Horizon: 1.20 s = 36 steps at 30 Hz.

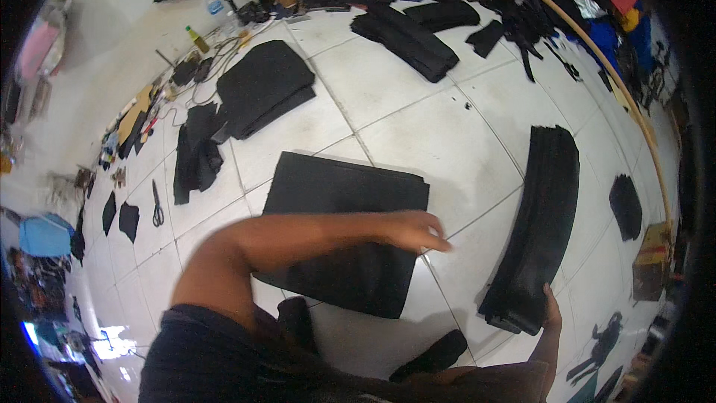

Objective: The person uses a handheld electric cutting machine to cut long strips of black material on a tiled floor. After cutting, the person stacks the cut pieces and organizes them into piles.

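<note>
Left hand lies flat, fingers spread, on a black fabric sheet. Right hand grips the near end of a long black stack on the floor.

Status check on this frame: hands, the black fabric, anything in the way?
Left hand open, flat at right edge of black fabric stack. Right hand grips near end of long black fabric bundle. White tile between them bare.

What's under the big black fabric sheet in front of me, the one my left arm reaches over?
The black fabric sheet lies flat on the white tiled floor. The left hand reaches across its right edge. Whether anything lies beneath it cannot be seen; the sheet covers that.
</note>
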### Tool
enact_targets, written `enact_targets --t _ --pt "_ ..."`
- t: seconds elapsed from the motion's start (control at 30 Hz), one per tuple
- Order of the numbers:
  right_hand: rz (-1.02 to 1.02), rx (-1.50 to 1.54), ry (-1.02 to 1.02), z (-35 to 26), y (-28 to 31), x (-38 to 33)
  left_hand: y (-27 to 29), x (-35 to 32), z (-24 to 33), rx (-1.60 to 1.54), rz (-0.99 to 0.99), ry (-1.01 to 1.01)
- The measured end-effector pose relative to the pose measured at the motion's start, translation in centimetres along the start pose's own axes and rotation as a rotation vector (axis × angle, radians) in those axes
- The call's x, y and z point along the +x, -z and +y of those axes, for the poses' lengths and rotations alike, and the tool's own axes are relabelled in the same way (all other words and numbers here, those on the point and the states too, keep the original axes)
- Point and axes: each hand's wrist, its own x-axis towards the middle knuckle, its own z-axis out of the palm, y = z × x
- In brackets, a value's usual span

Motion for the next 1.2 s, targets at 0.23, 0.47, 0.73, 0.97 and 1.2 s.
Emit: enact_targets --t 0.23,0.47,0.73,0.97,1.2 --pt "0.516 -0.393 0.301 -3.2 0.5 -2.0 7.5 -20.4 -15.9 -0.347 0.707 0.243" --pt "0.767 -0.61 0.716 -11.2 -7.4 -3.4 6.0 -28.1 -32.4 -0.511 1.116 0.512" --pt "0.451 -0.946 0.781 -12.3 -24.8 -4.5 3.5 -27.8 -34.4 -0.464 1.136 0.403" --pt "-0.166 -1.044 -0.026 3.1 -27.4 4.1 -1.2 -24.7 -33.4 -0.47 0.839 0.455" --pt "-0.279 -0.784 -0.2 9.4 -35.2 7.0 -1.5 -23.6 -32.0 -0.45 0.848 0.472"
